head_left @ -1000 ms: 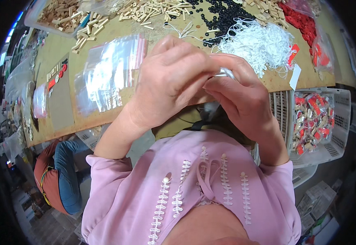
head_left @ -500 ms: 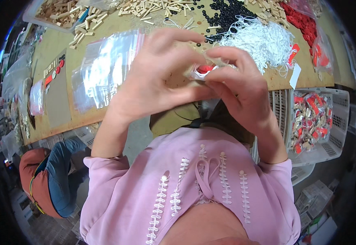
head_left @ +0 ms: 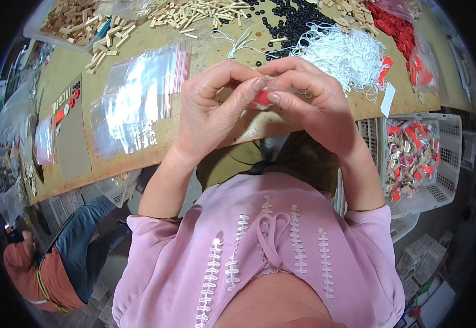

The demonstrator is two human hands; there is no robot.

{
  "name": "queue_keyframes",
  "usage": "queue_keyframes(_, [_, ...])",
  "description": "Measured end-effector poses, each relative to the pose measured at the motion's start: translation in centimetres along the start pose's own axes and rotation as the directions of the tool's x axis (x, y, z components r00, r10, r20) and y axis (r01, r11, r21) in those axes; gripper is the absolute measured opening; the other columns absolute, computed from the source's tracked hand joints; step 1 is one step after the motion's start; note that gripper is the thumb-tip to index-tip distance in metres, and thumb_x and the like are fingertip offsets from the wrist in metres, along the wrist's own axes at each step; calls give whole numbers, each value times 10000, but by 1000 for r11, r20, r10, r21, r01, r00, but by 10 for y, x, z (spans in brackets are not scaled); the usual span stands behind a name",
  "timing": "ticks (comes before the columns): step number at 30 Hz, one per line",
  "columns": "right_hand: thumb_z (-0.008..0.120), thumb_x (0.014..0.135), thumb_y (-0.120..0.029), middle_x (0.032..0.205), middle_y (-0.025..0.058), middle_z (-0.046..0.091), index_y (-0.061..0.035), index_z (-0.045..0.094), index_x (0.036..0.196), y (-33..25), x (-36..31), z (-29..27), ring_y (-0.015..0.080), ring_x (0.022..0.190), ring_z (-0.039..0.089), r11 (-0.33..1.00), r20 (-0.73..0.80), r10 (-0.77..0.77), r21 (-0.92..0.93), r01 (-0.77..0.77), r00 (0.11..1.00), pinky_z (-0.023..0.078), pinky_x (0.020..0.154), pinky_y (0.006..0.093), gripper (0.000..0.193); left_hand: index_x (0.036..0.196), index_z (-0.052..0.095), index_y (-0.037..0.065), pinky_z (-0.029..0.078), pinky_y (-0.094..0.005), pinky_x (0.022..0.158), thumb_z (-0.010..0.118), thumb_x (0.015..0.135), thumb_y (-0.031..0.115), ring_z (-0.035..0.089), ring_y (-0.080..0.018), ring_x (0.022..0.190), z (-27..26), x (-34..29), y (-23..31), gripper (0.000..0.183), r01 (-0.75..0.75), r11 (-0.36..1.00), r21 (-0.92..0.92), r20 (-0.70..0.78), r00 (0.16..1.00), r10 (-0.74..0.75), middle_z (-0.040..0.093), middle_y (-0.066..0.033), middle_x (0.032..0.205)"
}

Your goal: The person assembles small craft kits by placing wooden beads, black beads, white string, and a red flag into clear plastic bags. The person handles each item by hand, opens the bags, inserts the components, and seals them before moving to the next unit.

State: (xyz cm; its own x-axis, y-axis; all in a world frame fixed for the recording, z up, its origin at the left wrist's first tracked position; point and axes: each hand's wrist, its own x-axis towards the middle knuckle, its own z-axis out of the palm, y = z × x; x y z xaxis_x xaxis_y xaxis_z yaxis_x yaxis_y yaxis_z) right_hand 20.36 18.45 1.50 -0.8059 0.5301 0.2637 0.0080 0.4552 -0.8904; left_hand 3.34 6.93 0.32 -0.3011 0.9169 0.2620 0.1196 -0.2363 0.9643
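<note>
My left hand (head_left: 212, 104) and my right hand (head_left: 317, 104) meet above the table's near edge. Between their pinched thumbs and fingers is a small clear plastic bag (head_left: 261, 99) with something red in it. The fingers cover most of the bag, so its other contents cannot be made out. Left of my left hand lies a spread of flat clear zip bags (head_left: 134, 104) with red-striped edges. Beyond my right hand is a heap of white string (head_left: 339, 57), and a small tied bunch of white string (head_left: 232, 45) lies just past my fingers.
Wooden pieces (head_left: 194, 15) and black rings (head_left: 287, 24) cover the far side. Red cord (head_left: 391, 27) lies far right. A white crate (head_left: 448, 158) at right holds filled bags (head_left: 413, 158). A card with sample parts (head_left: 69, 134) lies left. Another person (head_left: 57, 262) is at lower left.
My hands have drawn together around the small bag, and my left hand's fingers have closed on its edge. The person at lower left has shifted, and a hand of theirs now shows.
</note>
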Motion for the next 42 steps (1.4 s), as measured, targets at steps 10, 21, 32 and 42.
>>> queue_keyframes(10, [678,960,-55,1002,87,743,24,696,1056,-1,1,-4,153,927,708,926,-88,215,335,-174,973,555,862,282,125,1028,666,4,539,-221,776,710,980,49,651,-70,862,8,2,-16,79,50,943,-328,-74,994,-79,700,-35,937])
queue_keyframes(21, [647,989,-37,980,110,754,49,666,1089,13,-10,-15,133,918,722,735,-38,338,635,-238,940,574,819,249,134,1018,635,25,518,-237,809,681,1001,65,627,-67,898,12,-2,-20,63,61,920,-388,-79,992,-99,689,-29,978])
queue_keyframes(32, [640,992,-38,952,83,751,51,679,1036,0,-4,-3,112,908,720,812,-84,313,540,-221,946,565,791,236,107,1016,648,17,533,-232,800,689,991,48,643,-70,887,7,-2,-24,57,57,864,-500,-71,992,-106,705,-39,996])
queue_keyframes(42, [629,987,-21,929,81,753,37,679,1025,-3,-3,4,104,870,729,943,-158,238,272,-190,958,576,750,229,85,876,685,4,535,-268,684,746,864,22,661,-113,755,18,14,-6,65,-17,977,212,-111,993,42,693,-56,820])
